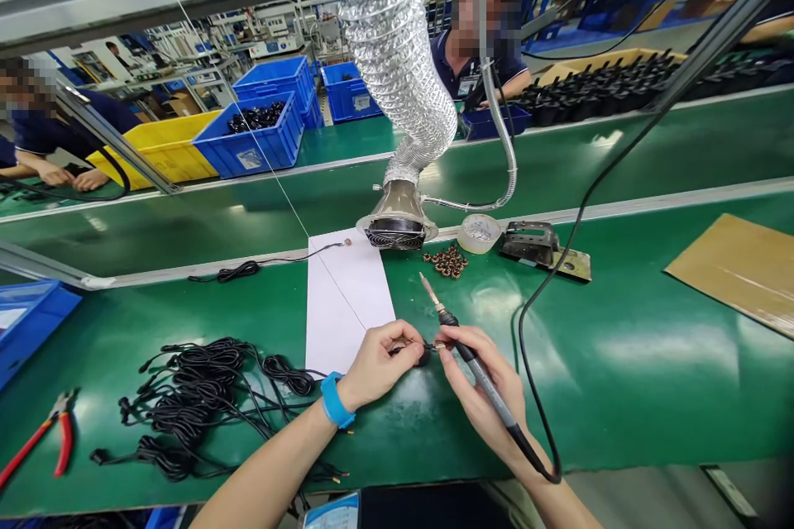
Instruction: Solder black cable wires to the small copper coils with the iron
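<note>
My left hand [388, 355], with a blue band at the wrist, pinches the end of a black cable [427, 346] low over the green bench. Close to its right, my right hand [487, 372] holds a soldering iron [480, 376] whose tip points up and away. Its thumb and finger also touch a small brass-coloured part [442, 345] at the cable end. A white sheet [347, 297] lies beyond my left hand. Small copper-coloured parts [450, 262] are piled past the iron's tip. To the left is a heap of coiled black cables [192, 397].
A fume duct [400, 215] hangs above the sheet. Tape roll [478, 233] and metal stand [546, 250] are at the back; cardboard [738, 273] lies right, red-handled cutters [62, 426] left. The iron's black cord [527, 331] loops beside my right hand. People sit across the bench.
</note>
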Motion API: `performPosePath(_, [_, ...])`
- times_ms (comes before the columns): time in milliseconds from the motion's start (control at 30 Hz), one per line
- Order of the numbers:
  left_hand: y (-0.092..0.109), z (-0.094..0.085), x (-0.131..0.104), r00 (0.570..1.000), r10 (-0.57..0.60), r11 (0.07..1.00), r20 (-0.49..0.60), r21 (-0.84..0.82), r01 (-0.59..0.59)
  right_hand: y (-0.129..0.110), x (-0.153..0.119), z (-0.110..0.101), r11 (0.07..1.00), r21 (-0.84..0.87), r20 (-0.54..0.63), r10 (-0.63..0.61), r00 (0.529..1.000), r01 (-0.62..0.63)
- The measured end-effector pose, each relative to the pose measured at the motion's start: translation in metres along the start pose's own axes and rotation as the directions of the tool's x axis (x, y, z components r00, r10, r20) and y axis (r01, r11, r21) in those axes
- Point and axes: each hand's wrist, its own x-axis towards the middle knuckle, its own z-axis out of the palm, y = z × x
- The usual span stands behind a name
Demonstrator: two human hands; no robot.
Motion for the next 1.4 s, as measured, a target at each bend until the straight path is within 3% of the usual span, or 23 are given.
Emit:
performPosePath(467, [-0.0027,0.003,-0.0023,0.998,-0.054,0.995,-0.015,-0.088,0.053,0.0041,-0.0041,0.0076,0.99,0.074,0.018,0.123,0.992,-0.124])
performPosePath(700, [-0.0034,0.0023,-0.0014,1.0,-0.024,0.995,-0.011,-0.095,0.022,0.0035,-0.0049,0.0087,0.997,0.017,0.048,0.077,0.996,-0.078])
performPosePath(1033, [0.0002,0.0019,-0.0037,0.998,-0.053,0.994,-0.019,-0.098,0.051,0.0021,-0.0013,0.0095,0.997,-0.011,-0.08,0.078,0.994,-0.079])
performPosePath(1400, [0.0029,-0.0042,-0.0037,0.997,-0.002,0.988,0.073,-0.155,0.013,-0.0008,0.0029,0.0059,0.974,0.134,-0.026,0.189,0.982,-0.184])
